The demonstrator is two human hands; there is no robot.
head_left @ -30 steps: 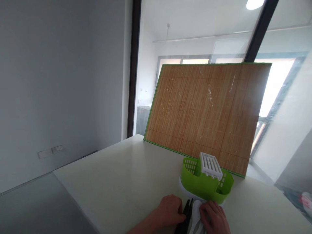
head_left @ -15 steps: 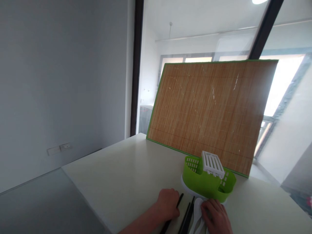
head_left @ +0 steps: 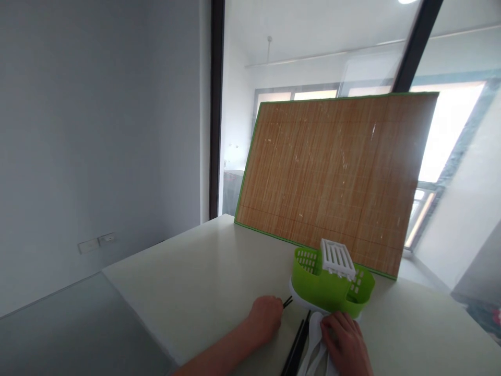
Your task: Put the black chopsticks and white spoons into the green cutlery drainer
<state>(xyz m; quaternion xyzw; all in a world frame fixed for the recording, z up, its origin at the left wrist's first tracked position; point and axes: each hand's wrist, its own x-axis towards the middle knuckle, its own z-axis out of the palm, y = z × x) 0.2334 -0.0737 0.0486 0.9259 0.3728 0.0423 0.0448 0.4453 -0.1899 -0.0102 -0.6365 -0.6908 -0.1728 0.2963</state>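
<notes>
My left hand (head_left: 266, 317) is closed in a fist around dark chopsticks (head_left: 288, 302); their two tips poke out on its right side. More black chopsticks (head_left: 299, 342) lie on the table between my hands. Beside them rest several white plastic spoons (head_left: 314, 334), bowls pointing away from me. My right hand (head_left: 346, 339) is curled over the right-hand edge of these spoons, fingertips pressed against a spoon's bowl. Just beyond my hands stands a green utensil holder (head_left: 321, 288) with slotted side compartments, a white base and a white slatted rack (head_left: 337, 258) on top.
A large bamboo mat board (head_left: 332, 177) with green edging leans upright at the back of the white table (head_left: 188, 277). Behind it is a glass partition with a dark frame (head_left: 216, 109). A grey wall (head_left: 97, 130) with sockets stands to the left.
My left hand has lifted chopsticks from beside the others and turned them, so both tips now show at its right side. My right hand stays at the spoons. The view has shifted slightly.
</notes>
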